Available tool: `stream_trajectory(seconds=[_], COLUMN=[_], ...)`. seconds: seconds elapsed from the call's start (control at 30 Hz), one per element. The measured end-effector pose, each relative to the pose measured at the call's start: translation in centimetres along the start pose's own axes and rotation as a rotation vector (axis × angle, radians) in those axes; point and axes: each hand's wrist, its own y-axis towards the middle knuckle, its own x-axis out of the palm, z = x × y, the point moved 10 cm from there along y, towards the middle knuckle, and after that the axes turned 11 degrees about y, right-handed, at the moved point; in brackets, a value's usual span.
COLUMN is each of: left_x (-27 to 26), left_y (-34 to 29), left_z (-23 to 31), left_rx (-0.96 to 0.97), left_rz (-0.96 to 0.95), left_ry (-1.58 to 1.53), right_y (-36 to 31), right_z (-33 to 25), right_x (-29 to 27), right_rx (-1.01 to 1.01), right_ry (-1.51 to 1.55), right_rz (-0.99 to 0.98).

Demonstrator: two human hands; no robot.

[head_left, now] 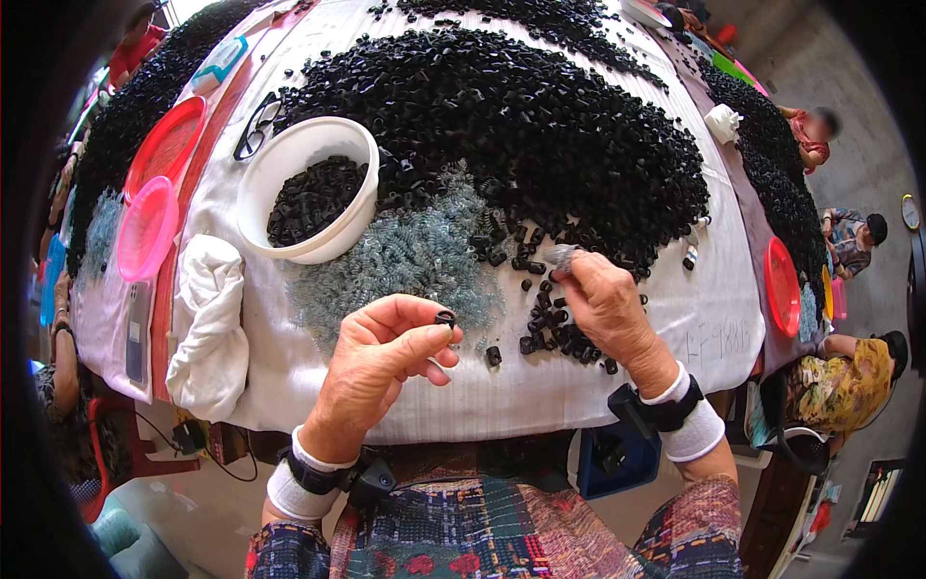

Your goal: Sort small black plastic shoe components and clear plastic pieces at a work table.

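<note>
Covering the table: a white cloth, spread beneath and beyond the fingers.
Black heap: many small parts, beyond both hands' fingertips.
Spring pile: pale grey-blue coils, just beyond the left fingers.
White tub: partly filled with black parts, beyond the left fingers and to their left.
Right hand: fingertips bent over loose parts, near something pale grey; whether they grip it or wear it, one cannot tell.
Left hand: thumb and forefinger pinch one piece above the cloth.
Black piece: between the left fingertips; the step seems to be handling single parts, and the next move likely calls for a light, steady pinch.
</note>
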Motion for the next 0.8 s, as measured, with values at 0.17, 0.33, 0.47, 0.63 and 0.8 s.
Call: stream_trajectory(seconds=[0.17, 0.33, 0.47, 0.63, 0.8], left_x=[0.1, -0.4, -0.7, -0.8, -0.7], left_y=[0.0, -0.1, 0.0, 0.0, -0.2], left_z=[0.2, 0.1, -0.1, 0.0, -0.4], left_rx=[-0.003, -0.003, -0.005, 0.001, -0.017], left_rz=[-0.014, -0.006, -0.004, -0.004, -0.005], left_ry=[-0.015, -0.029, -0.033, -0.038, -0.036], right_y=[0.7, 1.3, 1.0, 0.2, -0.1], right_z=[-1.0, -1.1, -1.0, -2.5, -1.3], right_x=[2.0, 3.0, 4.4, 3.7, 2.6], right_rx=[-0.066, -0.052, -0.035, -0.047, 0.005], right_ry=[-0.016, -0.091, -0.05, 0.057, 0.002], right_rz=[-0.108, -0.153, -0.186, -0.171, -0.044])
